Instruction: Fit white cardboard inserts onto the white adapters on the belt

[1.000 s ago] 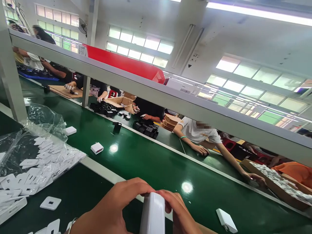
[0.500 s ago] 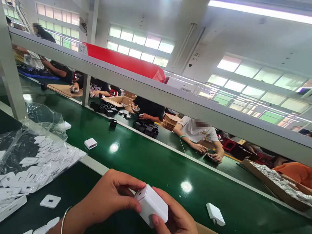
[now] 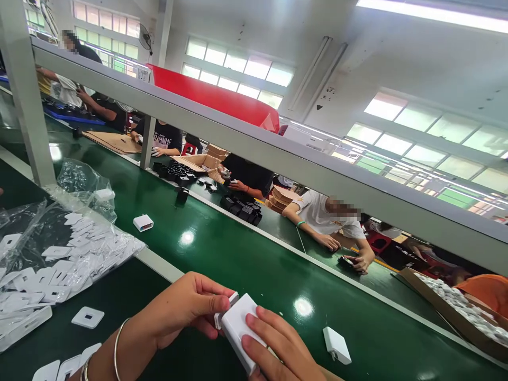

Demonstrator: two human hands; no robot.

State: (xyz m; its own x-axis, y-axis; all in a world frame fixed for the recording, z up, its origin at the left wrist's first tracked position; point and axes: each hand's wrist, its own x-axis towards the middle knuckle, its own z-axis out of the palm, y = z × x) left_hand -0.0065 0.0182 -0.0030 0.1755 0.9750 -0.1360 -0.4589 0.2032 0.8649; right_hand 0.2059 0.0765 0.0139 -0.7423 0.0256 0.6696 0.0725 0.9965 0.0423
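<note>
Both hands (image 3: pixel 178 312) (image 3: pixel 281 344), green conveyor (image 3: pixel 222 254), factory windows (image 3: pixel 420 132)

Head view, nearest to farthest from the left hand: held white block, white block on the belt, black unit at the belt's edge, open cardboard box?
From the left hand:
1. Held white block, touching its fingers.
2. White block, on the green belt, ahead and leftward.
3. Black unit, at the belt's far edge.
4. Open cardboard box, beyond the rail.
</note>
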